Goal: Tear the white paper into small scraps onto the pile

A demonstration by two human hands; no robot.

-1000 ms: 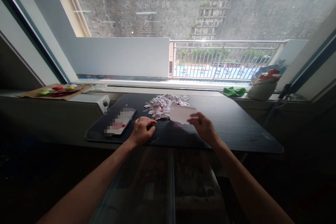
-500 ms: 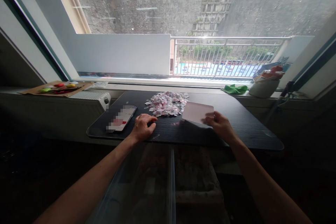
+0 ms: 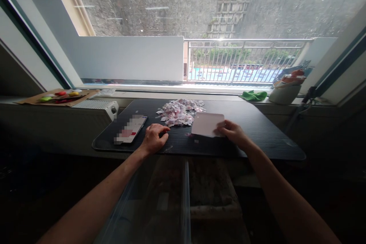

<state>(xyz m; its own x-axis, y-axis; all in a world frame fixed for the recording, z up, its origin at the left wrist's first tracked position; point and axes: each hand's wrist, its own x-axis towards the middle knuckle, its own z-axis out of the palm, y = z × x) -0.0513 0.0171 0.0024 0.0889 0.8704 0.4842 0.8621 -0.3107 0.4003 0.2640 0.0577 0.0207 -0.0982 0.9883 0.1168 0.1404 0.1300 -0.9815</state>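
Note:
My right hand (image 3: 233,133) pinches the right edge of a pale pinkish flat card (image 3: 206,124) with rounded corners. The card is tilted up over the black table (image 3: 257,133), just right of a heap of small white-and-pink paper scraps (image 3: 178,113). It covers part of the heap's right side. A few stray scraps (image 3: 196,141) lie in front of the card. Near the front edge, my left hand (image 3: 156,137) rests on the tabletop with its fingers curled in, and nothing shows in it. To its left lies a phone (image 3: 132,129), its screen lit and partly blurred.
On the windowsill at right sit a green cloth (image 3: 254,95) and a white pot (image 3: 284,93). At left, a cardboard sheet (image 3: 31,100) with colourful items lies beside a white radiator (image 3: 110,109). Below the table's front edge is a clear plastic bin (image 3: 186,198).
My right hand has moved the card left and slightly toward me, along the heap's right side. A stray scrap now shows below the card. My left hand stays nearly still.

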